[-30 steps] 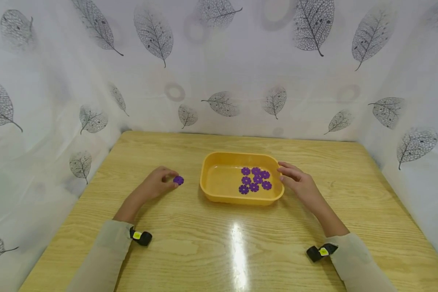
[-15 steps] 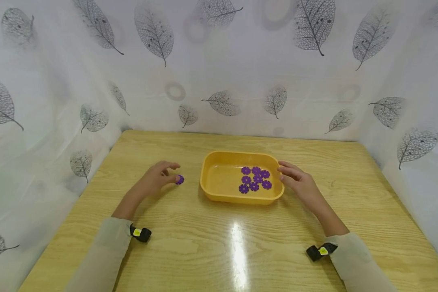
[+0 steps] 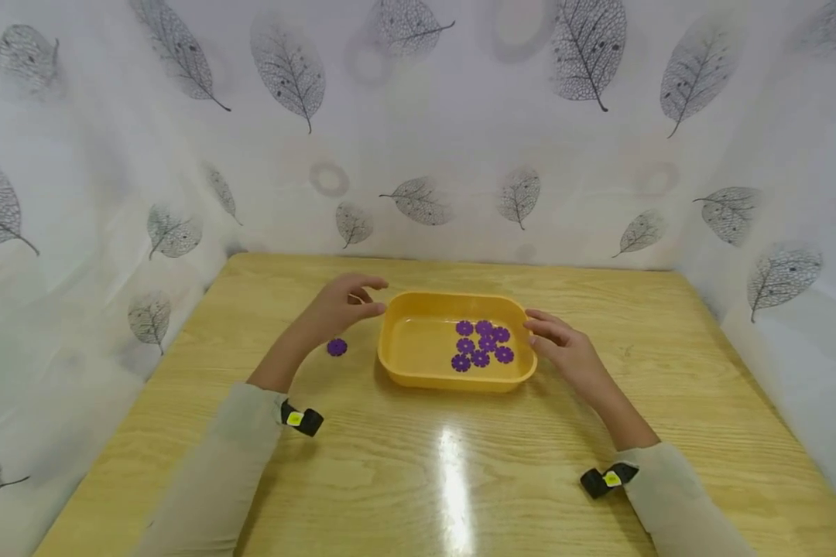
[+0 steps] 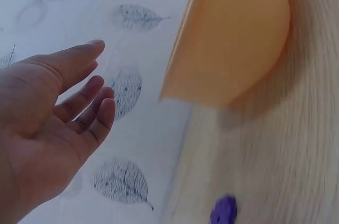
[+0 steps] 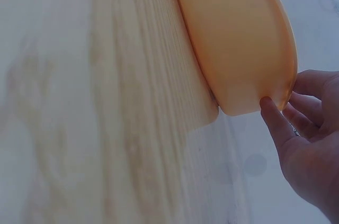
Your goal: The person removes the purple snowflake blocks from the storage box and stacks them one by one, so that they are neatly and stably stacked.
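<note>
A yellow tray [image 3: 453, 383] rests on the table, with several purple flower-shaped discs [image 3: 465, 346] in its right half. My left hand [image 3: 327, 313] is just beyond its left end, thumb and fingers apart and holding nothing; the left wrist view shows this hand [image 4: 58, 107] separate from the tray [image 4: 233, 38]. One purple disc [image 3: 337, 347] lies on the table left of the tray, also partly visible in the left wrist view [image 4: 224, 211]. My right hand [image 3: 574, 356] holds the tray's right rim; in the right wrist view the thumb [image 5: 275, 121] presses its outer wall.
The wooden table [image 3: 362, 472] ends at the back against a white curtain [image 3: 418, 139] printed with grey leaves, which also hangs along both sides. Dark straps with small black blocks [image 3: 311, 422] are on both wrists.
My left hand has let go of the single purple disc and moved right and away from me, up to the tray's left end. The right hand has stayed at the right rim.
</note>
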Demonstrator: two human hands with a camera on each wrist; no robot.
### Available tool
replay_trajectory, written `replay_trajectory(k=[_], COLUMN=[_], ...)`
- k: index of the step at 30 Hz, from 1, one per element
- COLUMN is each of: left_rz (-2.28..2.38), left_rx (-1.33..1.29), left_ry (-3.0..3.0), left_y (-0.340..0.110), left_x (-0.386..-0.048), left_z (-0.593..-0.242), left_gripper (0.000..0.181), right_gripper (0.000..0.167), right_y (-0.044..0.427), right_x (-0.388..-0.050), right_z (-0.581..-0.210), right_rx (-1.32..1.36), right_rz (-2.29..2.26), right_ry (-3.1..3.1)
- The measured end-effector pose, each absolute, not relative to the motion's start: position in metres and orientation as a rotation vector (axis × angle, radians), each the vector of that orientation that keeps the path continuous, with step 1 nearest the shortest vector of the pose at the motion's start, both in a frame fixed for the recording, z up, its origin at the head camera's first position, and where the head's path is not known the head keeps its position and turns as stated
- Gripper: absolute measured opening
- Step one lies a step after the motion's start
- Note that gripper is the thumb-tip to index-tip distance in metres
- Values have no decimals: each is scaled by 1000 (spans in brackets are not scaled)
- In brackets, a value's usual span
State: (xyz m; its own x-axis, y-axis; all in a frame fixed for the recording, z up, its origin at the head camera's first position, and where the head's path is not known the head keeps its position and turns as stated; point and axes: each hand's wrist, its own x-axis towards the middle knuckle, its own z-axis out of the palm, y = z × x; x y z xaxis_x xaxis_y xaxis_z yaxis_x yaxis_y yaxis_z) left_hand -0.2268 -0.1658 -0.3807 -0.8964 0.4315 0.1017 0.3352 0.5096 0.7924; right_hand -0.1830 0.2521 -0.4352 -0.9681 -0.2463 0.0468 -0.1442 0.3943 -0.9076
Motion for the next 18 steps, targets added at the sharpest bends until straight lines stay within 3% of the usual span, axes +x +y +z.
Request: replay_trajectory(k=[18], left_rz=[1163], left_rx=[827], left_ry=[2491], left_y=[-82], left_x=[-243], left_z=[-407], left_gripper=[47], right_gripper=[44], right_y=[253], right_x=[-183], right_z=[-435], right_rx=[-353], right_rz=[-1649], right_ry=[2547])
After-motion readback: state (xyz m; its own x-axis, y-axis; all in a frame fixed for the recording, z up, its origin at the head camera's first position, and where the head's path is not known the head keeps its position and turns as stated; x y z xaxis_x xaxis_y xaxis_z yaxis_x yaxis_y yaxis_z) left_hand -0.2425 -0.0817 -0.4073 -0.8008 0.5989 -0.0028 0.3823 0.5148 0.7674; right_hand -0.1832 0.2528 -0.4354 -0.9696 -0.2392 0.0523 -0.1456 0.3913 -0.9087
